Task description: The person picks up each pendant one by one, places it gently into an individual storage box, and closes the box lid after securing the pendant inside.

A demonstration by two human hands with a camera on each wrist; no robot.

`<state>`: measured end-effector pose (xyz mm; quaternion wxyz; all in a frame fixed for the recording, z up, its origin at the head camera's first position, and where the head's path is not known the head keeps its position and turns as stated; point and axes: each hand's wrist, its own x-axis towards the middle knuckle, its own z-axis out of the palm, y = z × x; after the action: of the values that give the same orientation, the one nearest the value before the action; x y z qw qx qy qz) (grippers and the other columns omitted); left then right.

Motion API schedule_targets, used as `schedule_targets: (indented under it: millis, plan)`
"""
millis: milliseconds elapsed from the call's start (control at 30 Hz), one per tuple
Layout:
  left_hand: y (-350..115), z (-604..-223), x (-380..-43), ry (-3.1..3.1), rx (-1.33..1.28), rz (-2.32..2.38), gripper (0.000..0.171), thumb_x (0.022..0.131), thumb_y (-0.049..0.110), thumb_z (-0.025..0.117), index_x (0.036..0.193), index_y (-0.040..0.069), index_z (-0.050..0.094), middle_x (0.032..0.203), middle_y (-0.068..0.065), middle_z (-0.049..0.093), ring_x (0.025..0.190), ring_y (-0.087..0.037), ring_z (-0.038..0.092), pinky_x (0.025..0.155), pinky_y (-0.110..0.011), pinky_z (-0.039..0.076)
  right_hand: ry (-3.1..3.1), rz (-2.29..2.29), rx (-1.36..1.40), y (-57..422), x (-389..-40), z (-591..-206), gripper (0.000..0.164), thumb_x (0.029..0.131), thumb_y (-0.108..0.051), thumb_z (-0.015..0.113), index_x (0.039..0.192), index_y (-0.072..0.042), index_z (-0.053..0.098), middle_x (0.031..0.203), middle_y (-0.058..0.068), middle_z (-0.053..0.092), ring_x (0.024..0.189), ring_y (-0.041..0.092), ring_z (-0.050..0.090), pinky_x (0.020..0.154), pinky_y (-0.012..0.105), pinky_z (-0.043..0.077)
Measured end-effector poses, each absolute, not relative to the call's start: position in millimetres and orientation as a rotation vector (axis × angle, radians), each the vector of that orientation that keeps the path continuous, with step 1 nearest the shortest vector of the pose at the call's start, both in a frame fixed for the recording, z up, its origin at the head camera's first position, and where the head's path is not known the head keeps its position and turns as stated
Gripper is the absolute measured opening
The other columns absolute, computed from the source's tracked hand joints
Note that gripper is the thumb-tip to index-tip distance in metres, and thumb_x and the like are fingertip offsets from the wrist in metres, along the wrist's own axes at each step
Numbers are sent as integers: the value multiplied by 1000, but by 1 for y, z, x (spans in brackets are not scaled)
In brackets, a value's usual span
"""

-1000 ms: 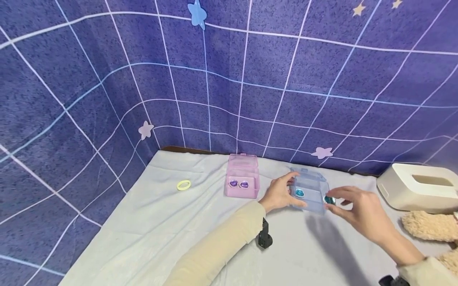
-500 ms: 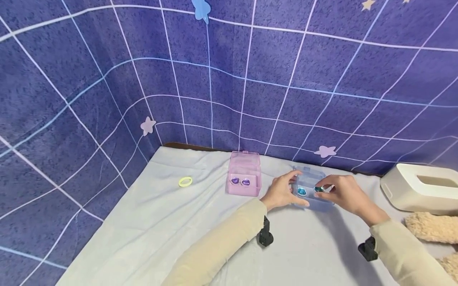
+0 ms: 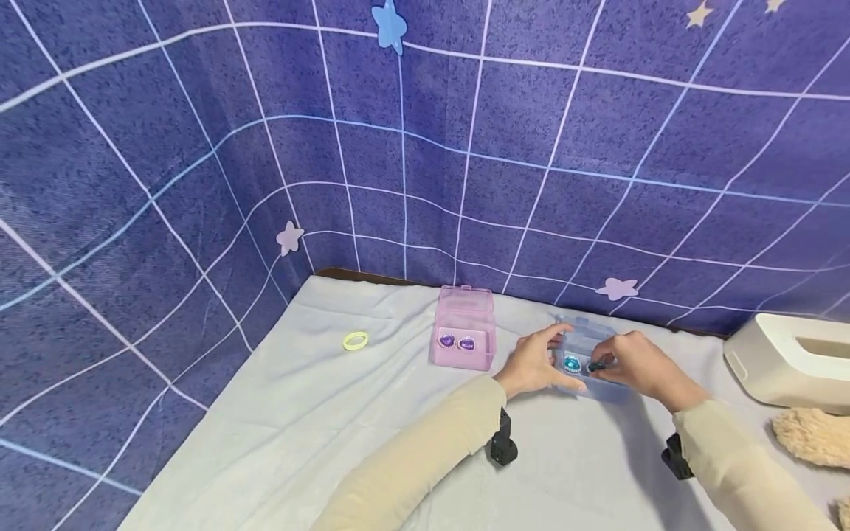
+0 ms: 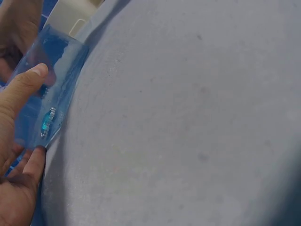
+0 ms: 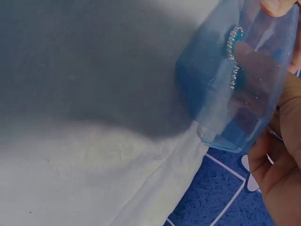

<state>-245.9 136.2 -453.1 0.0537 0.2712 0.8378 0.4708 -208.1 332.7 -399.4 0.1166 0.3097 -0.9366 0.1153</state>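
Note:
My left hand point(image 3: 530, 363) grips the left end of an open, see-through blue box point(image 3: 600, 390), thumb over its front edge. Inside lies a teal jewel point(image 3: 572, 363) with a beaded, silvery rim; the left wrist view shows this jewel point(image 4: 48, 123) through the box wall. A matching teal jewel point(image 3: 593, 366) is pinched in the fingertips of my right hand point(image 3: 639, 365), which reaches into the box from the right. In the right wrist view both beaded rims appear through the clear wall, side by side. Whether the pinched jewel touches the bottom, I cannot tell.
Left of the blue box stands an open pink box point(image 3: 465, 361) with two purple jewels point(image 3: 447, 341). Farther left lies a yellow ring point(image 3: 355, 341). A white tissue box point(image 3: 764, 361) and a tan fluffy thing point(image 3: 810, 435) lie to the right. A patterned curtain point(image 3: 425, 184) hangs behind.
My right hand has moved left from the box's right edge and lowered the teal jewel into it, beside the other. My left hand keeps its grip on the box. The head view has shifted slightly.

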Motion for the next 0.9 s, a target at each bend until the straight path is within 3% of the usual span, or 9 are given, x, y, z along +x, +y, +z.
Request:
schedule_targets:
  millis: [167,300,467,633,700,800,867,900]
  plan:
    - [136,-455,-245,2545,823,1443,95,53,30,96,137,27,51,127,0,64,112,-5,61,90,-13,47,-2828,281,835,328,-209,-402,22,60,-11,87,64,-21,68,63,-13,65,56,4,55,49,29,47]
    - [135,-456,-245,2543,816,1442,95,53,31,96,137,28,51,128,0,64,112,-5,61,90,-13,47,-2963,155,741,321,-208,-401,21,63,-13,85,63,-25,67,64,-14,65,58,7,57,50,32,48]
    - [133,-456,-245,2542,804,1454,94,53,30,96,136,28,51,127,0,64,113,-7,61,92,-15,47,-3011,88,720,315,-208,-397,21,64,-12,85,63,-23,67,64,-11,65,58,9,56,49,32,47]
    - [134,-457,-244,2506,800,1482,94,54,28,96,136,27,51,128,0,64,114,-7,60,91,-14,50,-2851,298,766,324,-208,-392,16,66,-7,83,70,-15,70,65,-8,66,56,5,56,50,26,49]
    - [135,-457,-244,2484,800,1500,94,54,26,96,136,26,52,129,-2,63,115,-8,60,90,-14,51,-2738,390,673,331,-208,-389,11,70,-5,80,72,-12,72,66,-4,69,57,8,61,53,26,49]
    - [136,-457,-244,2477,799,1517,93,54,24,96,136,25,52,129,-2,63,115,-8,60,90,-14,51,-2645,526,407,340,-210,-388,5,81,-9,71,84,-7,74,76,9,74,67,24,70,63,38,52]
    - [136,-457,-244,2478,793,1522,93,54,22,96,136,25,53,129,-2,62,115,-8,60,90,-14,51,-2669,658,180,344,-211,-390,22,90,-21,64,100,-2,72,95,19,74,83,36,71,73,48,51]
    - [136,-456,-244,2479,789,1522,93,54,22,96,136,25,53,129,-2,62,115,-8,59,90,-14,51,-2688,750,71,345,-211,-392,32,94,-26,59,108,1,69,102,23,71,84,37,71,74,46,52]
